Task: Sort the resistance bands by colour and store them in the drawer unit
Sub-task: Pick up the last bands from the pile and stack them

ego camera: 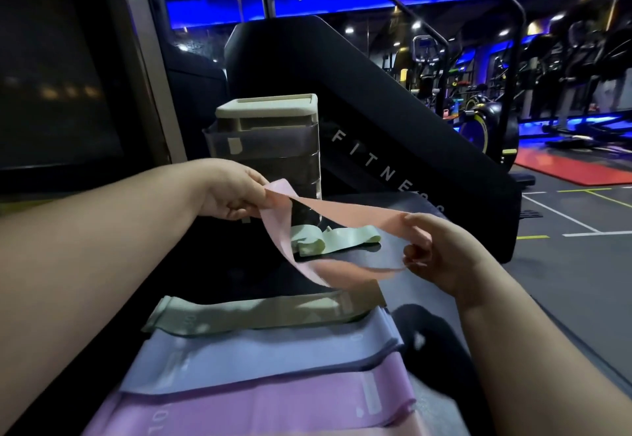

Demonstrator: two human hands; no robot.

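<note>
While both hands are raised over the dark worktop (246,275), a pale peach-pink elastic resistance band (345,211) hangs between them as an open loop. The left hand (232,193) pinches the loop's left end between thumb and curled fingers, just in front of the drawer unit. The right hand (437,251) grips the right end, thumb on top and fingers curled beneath the strip. The hands are well apart. The band's upper run stretches fairly straight from one to the other, while its lower run sags in a blurred curve toward the worktop.

The translucent grey plastic drawer unit with a cream top (273,148) stands upright at the far side of the worktop, partly hidden by the left hand. Its top drawer appears to jut slightly forward; what the drawers hold cannot be told.

A crumpled light green elastic band (335,237) lies on the worktop at the foot of the unit, on its right. Nearer, three flat bands lie in a row with their edges overlapping: a sage green band (239,314) farthest, a lavender-blue band (260,355) in the middle, and a lilac-pink band (260,408) nearest.

Behind the unit slopes a black gym machine with white "FITNESS" lettering (393,134).
</note>
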